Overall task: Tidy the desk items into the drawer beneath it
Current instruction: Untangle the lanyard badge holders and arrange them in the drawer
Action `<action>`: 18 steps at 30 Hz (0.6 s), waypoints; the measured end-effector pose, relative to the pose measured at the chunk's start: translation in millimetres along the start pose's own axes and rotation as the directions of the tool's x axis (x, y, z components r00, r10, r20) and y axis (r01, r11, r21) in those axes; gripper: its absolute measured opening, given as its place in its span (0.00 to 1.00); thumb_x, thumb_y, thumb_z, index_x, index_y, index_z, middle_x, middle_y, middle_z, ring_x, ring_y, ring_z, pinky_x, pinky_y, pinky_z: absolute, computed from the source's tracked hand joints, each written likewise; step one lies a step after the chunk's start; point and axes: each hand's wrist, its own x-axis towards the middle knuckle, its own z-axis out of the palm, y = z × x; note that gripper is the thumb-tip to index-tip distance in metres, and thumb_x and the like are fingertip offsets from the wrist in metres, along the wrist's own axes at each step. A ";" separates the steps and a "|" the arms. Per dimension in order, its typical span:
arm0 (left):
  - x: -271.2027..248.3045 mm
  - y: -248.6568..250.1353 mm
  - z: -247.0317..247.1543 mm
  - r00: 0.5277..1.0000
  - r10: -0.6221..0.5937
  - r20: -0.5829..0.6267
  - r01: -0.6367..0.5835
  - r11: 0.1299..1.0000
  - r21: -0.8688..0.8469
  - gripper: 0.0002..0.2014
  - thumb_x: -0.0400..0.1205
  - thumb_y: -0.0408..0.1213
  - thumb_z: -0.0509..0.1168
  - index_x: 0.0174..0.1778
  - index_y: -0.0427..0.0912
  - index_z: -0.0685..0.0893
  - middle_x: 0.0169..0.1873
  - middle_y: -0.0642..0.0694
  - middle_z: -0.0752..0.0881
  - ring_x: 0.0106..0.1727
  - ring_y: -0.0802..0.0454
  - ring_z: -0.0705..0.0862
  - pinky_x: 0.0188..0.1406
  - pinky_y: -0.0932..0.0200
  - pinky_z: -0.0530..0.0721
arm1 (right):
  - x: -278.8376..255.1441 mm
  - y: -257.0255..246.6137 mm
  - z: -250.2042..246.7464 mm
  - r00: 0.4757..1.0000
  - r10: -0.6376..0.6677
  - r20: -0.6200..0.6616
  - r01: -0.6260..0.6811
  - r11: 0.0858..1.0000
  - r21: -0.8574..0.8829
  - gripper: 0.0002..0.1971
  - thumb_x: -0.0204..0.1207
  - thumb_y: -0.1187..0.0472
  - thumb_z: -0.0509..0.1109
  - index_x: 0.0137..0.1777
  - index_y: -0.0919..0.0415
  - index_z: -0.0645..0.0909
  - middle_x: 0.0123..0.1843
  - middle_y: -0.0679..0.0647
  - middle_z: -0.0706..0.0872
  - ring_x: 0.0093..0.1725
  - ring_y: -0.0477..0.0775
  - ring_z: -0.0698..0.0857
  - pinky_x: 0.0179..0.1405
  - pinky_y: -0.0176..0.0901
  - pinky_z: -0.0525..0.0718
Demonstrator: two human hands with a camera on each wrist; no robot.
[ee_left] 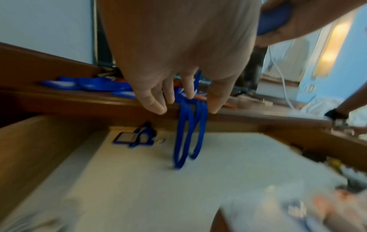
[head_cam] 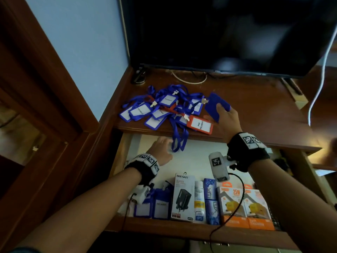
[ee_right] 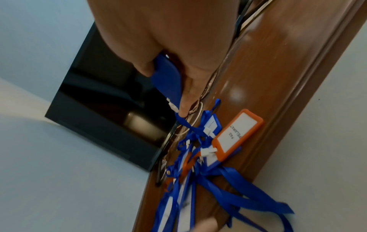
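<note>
Right hand (head_cam: 225,119) raised over the tabletop (head_cam: 255,106), thumb and fingers (ee_right: 143,66) clamped on a blue badge holder (head_cam: 217,106) lifted clear of the pile; its lanyard, seen from the right wrist, runs back into the tangle, so the holder is probably held high to draw the strap free. Pile of badge holders (head_cam: 160,108) — mostly blue, one orange holder (head_cam: 199,125) at its near right edge — lies left of centre on the tabletop, in front of the dark monitor (head_cam: 228,33). Blue lanyard loops (head_cam: 177,141) hang over the near edge into the open drawer (head_cam: 197,157); left hand (head_cam: 161,149) reaches beneath the edge, fingers (ee_left: 152,102) apart and loosely extended beside the loops, touching or nearly so — a firm hold is not visible, presumably placed to gather the trailing straps. Drawer's near row holds two blue holders (head_cam: 155,205) at left and boxed goods (head_cam: 184,196) to their right; most of the pile remains to be moved.
</note>
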 end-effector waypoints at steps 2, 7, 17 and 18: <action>18.9 27.1 -4.3 0.998 0.053 -0.044 -0.054 0.998 -0.011 0.33 0.76 0.37 0.70 0.77 0.45 0.67 0.79 0.44 0.61 0.79 0.43 0.63 0.76 0.52 0.65 | 4.2 -13.1 1.2 1.000 0.007 -0.007 -0.006 0.999 0.039 0.07 0.86 0.63 0.58 0.54 0.60 0.77 0.57 0.70 0.86 0.39 0.60 0.88 0.33 0.41 0.85; 59.5 76.5 4.9 0.991 0.116 0.067 -0.121 0.990 0.068 0.34 0.77 0.37 0.66 0.80 0.51 0.62 0.82 0.48 0.55 0.79 0.42 0.60 0.77 0.52 0.63 | 17.6 -48.2 -6.5 0.999 -0.017 -0.036 0.020 0.996 0.091 0.06 0.85 0.64 0.59 0.50 0.60 0.78 0.61 0.72 0.84 0.41 0.62 0.87 0.35 0.42 0.85; 105.0 76.9 15.0 0.992 -0.018 0.123 -0.031 0.923 0.384 0.40 0.77 0.37 0.65 0.82 0.58 0.52 0.83 0.54 0.40 0.81 0.39 0.56 0.74 0.40 0.68 | 9.3 -107.1 -118.5 0.914 -0.216 -0.344 0.315 0.912 0.264 0.14 0.86 0.59 0.57 0.64 0.67 0.77 0.54 0.63 0.88 0.44 0.53 0.90 0.46 0.42 0.88; 107.9 76.9 12.7 0.992 -0.052 0.118 0.005 0.929 0.369 0.40 0.77 0.38 0.64 0.83 0.58 0.51 0.83 0.54 0.39 0.81 0.39 0.55 0.76 0.40 0.66 | 7.2 -103.8 -131.8 0.881 -0.216 -0.421 0.341 0.907 0.248 0.15 0.86 0.59 0.57 0.65 0.67 0.76 0.53 0.62 0.87 0.41 0.48 0.90 0.42 0.38 0.87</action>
